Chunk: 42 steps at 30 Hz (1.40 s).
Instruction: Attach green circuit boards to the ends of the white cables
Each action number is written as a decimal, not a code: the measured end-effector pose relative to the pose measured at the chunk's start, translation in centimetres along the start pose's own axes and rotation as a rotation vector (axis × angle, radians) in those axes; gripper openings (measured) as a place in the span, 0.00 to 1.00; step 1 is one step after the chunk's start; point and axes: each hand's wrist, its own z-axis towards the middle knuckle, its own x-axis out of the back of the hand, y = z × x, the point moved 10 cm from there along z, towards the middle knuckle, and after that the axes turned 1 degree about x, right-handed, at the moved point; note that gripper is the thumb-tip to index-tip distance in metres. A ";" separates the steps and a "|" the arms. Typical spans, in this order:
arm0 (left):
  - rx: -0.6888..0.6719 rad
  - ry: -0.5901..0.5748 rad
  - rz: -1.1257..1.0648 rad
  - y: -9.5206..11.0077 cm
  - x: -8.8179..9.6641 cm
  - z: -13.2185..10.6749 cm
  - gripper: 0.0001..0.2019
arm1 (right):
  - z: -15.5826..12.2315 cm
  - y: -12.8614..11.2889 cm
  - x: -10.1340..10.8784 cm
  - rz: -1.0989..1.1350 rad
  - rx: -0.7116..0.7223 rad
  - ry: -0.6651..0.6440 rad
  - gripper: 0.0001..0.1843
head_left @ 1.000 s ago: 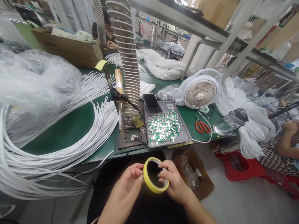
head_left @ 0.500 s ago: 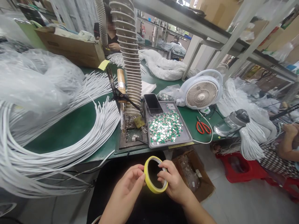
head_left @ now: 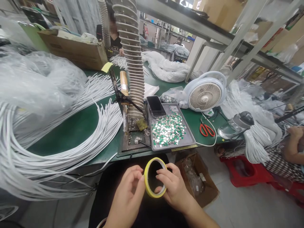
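Observation:
A roll of yellow tape (head_left: 146,183) is held up above my lap, in front of the bench edge. My right hand (head_left: 174,185) grips its right side, with fingers reaching through the ring's opening. At the left rim, my left hand (head_left: 131,190) has its thumb and curled fingers closed against the tape's outer face; whether a loose tape end is pinched there is hidden. Beyond the hands, a grey tray (head_left: 190,136) on the bench holds many small green-and-silver pieces (head_left: 168,128) and a black phone (head_left: 156,106).
White cables (head_left: 95,139) lie bundled at left. A soldering iron (head_left: 123,84) stands in a holder beside a ribbed duct (head_left: 133,57). A fan (head_left: 205,95), red-handled cutters (head_left: 207,129) and a bottle (head_left: 235,125) are at right. Below is a cardboard box (head_left: 206,190). Co-workers sit nearby.
The tape roll has shifted slightly left and turned a little. My right hand's fingers reach further into the ring. Across the bench, the co-worker's hand has moved.

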 end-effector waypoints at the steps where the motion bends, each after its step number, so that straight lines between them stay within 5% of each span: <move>1: -0.059 0.024 0.029 0.7 0.2 -0.1 0.11 | 0.0 -0.1 -0.1 0.004 -0.002 -0.005 0.11; 7: -0.078 -0.071 -0.048 1.0 -0.9 -0.1 0.10 | 0.1 -0.4 -1.6 0.353 -0.072 -0.171 0.04; 11: -0.066 -0.103 -0.069 0.7 -1.4 0.0 0.11 | 0.1 -0.8 -1.7 0.561 -0.140 -0.176 0.13; 16: -0.100 -0.114 -0.005 0.9 -1.8 -0.1 0.10 | -0.8 -1.7 -4.0 1.159 -0.231 -0.319 0.21; 25: -0.254 -0.080 0.043 3.0 -1.1 -0.4 0.08 | -0.8 0.5 -5.7 1.062 -0.488 -0.255 0.11; 32: -0.092 0.008 0.043 -0.3 0.4 -0.1 0.07 | -1.0 2.3 -5.8 1.063 -0.626 -0.154 0.13; 42: -0.207 0.023 0.159 1.8 0.1 0.1 0.07 | -0.9 1.2 -5.9 1.006 -0.571 -0.214 0.09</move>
